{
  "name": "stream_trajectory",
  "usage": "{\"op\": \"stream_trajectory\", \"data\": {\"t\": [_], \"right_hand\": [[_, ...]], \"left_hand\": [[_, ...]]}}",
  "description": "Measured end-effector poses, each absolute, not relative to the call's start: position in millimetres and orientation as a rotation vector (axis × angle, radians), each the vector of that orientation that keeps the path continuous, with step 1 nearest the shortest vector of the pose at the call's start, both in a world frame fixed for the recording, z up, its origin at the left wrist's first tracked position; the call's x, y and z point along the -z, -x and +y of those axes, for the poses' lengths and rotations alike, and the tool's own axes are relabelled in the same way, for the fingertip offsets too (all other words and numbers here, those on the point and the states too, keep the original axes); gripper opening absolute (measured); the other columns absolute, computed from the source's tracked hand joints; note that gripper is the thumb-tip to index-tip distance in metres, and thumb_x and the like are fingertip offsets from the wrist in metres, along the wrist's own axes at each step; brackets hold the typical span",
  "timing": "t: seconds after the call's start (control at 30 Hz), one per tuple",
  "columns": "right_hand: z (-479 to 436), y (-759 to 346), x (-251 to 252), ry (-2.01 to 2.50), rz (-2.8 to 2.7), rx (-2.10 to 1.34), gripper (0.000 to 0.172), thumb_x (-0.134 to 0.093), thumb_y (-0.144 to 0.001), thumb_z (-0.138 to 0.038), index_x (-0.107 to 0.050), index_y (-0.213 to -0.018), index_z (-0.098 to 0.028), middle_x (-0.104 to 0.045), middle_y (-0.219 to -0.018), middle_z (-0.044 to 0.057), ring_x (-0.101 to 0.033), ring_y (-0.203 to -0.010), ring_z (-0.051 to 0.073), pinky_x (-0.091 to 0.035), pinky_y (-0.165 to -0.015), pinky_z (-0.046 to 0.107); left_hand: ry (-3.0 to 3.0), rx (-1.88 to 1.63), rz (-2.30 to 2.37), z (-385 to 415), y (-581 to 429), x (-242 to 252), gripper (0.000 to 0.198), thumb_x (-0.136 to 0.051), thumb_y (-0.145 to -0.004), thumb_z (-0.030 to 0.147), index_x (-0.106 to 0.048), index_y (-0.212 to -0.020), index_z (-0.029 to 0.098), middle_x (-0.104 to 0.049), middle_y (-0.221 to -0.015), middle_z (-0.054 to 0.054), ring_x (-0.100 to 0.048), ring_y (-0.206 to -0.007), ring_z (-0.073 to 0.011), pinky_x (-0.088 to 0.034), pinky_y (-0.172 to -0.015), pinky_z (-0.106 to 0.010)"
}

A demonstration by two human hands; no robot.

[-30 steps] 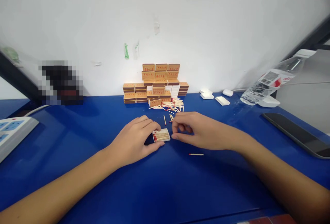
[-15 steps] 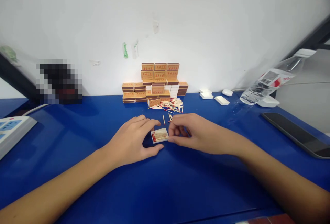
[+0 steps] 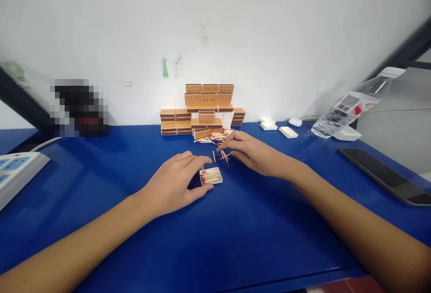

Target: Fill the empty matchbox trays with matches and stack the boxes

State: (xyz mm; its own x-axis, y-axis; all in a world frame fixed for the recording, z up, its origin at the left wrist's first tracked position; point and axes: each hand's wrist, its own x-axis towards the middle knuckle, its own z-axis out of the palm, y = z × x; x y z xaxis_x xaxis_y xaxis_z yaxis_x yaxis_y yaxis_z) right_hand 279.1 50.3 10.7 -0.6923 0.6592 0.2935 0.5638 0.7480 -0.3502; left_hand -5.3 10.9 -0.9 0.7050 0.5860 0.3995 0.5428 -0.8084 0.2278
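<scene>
A small white matchbox tray [image 3: 215,180] holding several red-headed matches [image 3: 210,176] lies on the blue table. My left hand [image 3: 180,183] curves around its left end, thumb on the near side and fingers beyond the far side, apart from each other. No firm grip on the tray shows. Farther back and to the right, my right hand [image 3: 251,151] reaches over a few loose matches [image 3: 223,154], its thumb and forefinger spread. One match lies near those fingertips; whether they touch it is unclear. Behind them is a heap of matches [image 3: 212,138], partly covered by the right hand.
Stacked matchboxes [image 3: 208,99] stand against the wall. White trays [image 3: 288,132], a tilted plastic bottle [image 3: 346,106] and a phone [image 3: 387,176] are on the right. A power strip [image 3: 25,171] sits at the left edge, near a pixelated dark object [image 3: 81,108].
My right hand has moved away from the tray's right end, back to the loose matches, and its fingers have spread. My left hand stays around the tray.
</scene>
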Motion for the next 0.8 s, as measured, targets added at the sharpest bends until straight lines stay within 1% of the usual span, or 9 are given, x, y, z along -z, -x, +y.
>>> {"op": "stream_trajectory", "data": {"t": [0.07, 0.13, 0.23, 0.3, 0.5, 0.7, 0.8], "right_hand": [[51.6, -277.3, -8.4, 0.951, -2.58, -0.335, 0.032, -0.044, -0.105, -0.013, -0.071, -0.118, -0.023, -0.063, -0.118, 0.011, -0.057, -0.117, 0.026, -0.048, -0.104, 0.045], [51.4, -276.2, -8.1, 0.988, -2.574, -0.331, 0.026, -0.047, -0.105, -0.016, -0.071, -0.109, -0.022, -0.063, -0.114, 0.011, -0.057, -0.114, 0.027, -0.049, -0.102, 0.046], [50.4, -277.9, -9.7, 1.058, -2.563, -0.334, 0.015, -0.054, -0.105, -0.022, -0.068, -0.103, -0.021, -0.063, -0.11, 0.011, -0.057, -0.109, 0.027, -0.05, -0.098, 0.044], [49.1, -279.6, -11.3, 1.116, -2.572, -0.356, 0.012, -0.055, -0.104, -0.024, -0.066, -0.101, -0.021, -0.063, -0.109, 0.011, -0.058, -0.106, 0.026, -0.05, -0.095, 0.043], [38.4, -277.1, -15.7, 1.249, -2.607, -0.418, 0.021, -0.046, -0.106, -0.028, -0.06, -0.095, -0.019, -0.064, -0.102, 0.012, -0.057, -0.099, 0.027, -0.05, -0.089, 0.043], [31.0, -276.3, -16.6, 1.281, -2.593, -0.409, 0.021, -0.044, -0.106, -0.029, -0.058, -0.092, -0.021, -0.065, -0.101, 0.012, -0.058, -0.095, 0.027, -0.049, -0.084, 0.042], [28.5, -275.9, -20.8, 1.287, -2.576, -0.425, 0.022, -0.042, -0.108, -0.029, -0.057, -0.094, -0.02, -0.064, -0.101, 0.012, -0.058, -0.095, 0.026, -0.049, -0.084, 0.041]], "left_hand": [[-2.813, -0.706, 0.938, 11.1, 5.5, 1.2, 0.041, -0.072, -0.097, 0.037, -0.058, -0.132, 0.02, -0.075, -0.111, -0.007, -0.067, -0.099, -0.0267, -0.056, -0.091, -0.045], [-2.816, -0.706, 0.936, 11.2, 5.7, 1.4, 0.041, -0.071, -0.097, 0.037, -0.058, -0.133, 0.02, -0.075, -0.112, -0.007, -0.067, -0.1, -0.0268, -0.056, -0.091, -0.045], [-2.821, -0.711, 0.934, 11.0, 6.0, 1.5, 0.042, -0.071, -0.097, 0.037, -0.058, -0.133, 0.02, -0.075, -0.111, -0.007, -0.067, -0.1, -0.0269, -0.056, -0.091, -0.045], [-2.821, -0.713, 0.933, 10.7, 6.3, 1.5, 0.042, -0.072, -0.097, 0.037, -0.058, -0.133, 0.02, -0.075, -0.11, -0.007, -0.067, -0.1, -0.0267, -0.056, -0.091, -0.045], [-2.806, -0.701, 0.947, 9.9, 6.5, 0.2, 0.042, -0.071, -0.097, 0.037, -0.058, -0.134, 0.02, -0.075, -0.111, -0.007, -0.067, -0.1, -0.0267, -0.056, -0.091, -0.045], [-2.804, -0.696, 0.953, 10.6, 5.9, -0.9, 0.043, -0.07, -0.098, 0.037, -0.057, -0.135, 0.021, -0.075, -0.113, -0.007, -0.067, -0.1, -0.0265, -0.056, -0.091, -0.045], [-2.802, -0.684, 0.959, 10.6, 5.8, -0.7, 0.045, -0.07, -0.098, 0.037, -0.056, -0.137, 0.021, -0.075, -0.112, -0.006, -0.067, -0.1, -0.0266, -0.056, -0.091, -0.045]]}}
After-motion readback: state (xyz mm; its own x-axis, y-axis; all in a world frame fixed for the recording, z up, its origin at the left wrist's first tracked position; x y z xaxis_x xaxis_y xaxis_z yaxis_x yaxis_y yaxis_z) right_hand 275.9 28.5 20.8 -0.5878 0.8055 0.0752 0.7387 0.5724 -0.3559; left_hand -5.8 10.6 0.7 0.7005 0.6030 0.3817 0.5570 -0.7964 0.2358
